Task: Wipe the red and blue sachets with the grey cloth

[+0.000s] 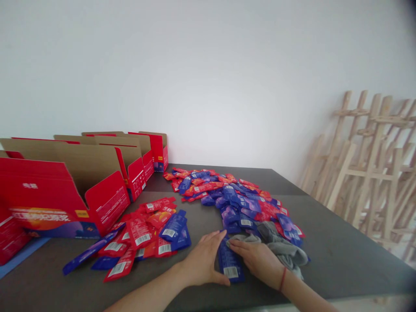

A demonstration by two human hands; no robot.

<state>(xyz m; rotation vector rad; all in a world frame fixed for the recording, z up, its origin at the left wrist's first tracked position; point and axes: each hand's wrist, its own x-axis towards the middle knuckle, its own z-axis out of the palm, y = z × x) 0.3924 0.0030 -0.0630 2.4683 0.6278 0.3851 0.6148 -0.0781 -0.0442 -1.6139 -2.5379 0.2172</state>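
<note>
1. A blue pouch (230, 260) lies flat on the dark tabletop (338, 255), close to its near edge and between the two hands; its white barcode label faces up at the end nearest the person.
2. The left hand (203, 260) is spread, thumb well apart from the fingers, and curves around the left side of the blue pouch. Its fingertips are at the far end and its thumb is by the near corner.
3. The right hand (260, 260) reaches in from the other side, its fingers laid close together over a bunched grey cloth (286, 251) beside the pouch's upper right edge. I cannot tell whether the thumb pinches the cloth. A thin red bracelet (282, 278) circles that wrist.
4. Behind the cloth, a long heap of red and blue pouches (240, 199) curves away toward the white wall (221, 86).
5. Left of the left hand is a smaller pile of similar pouches (143, 238), beside open red cardboard boxes (35, 190).
6. Wooden easels (370, 173) stand at right, beyond the tabletop.
</note>
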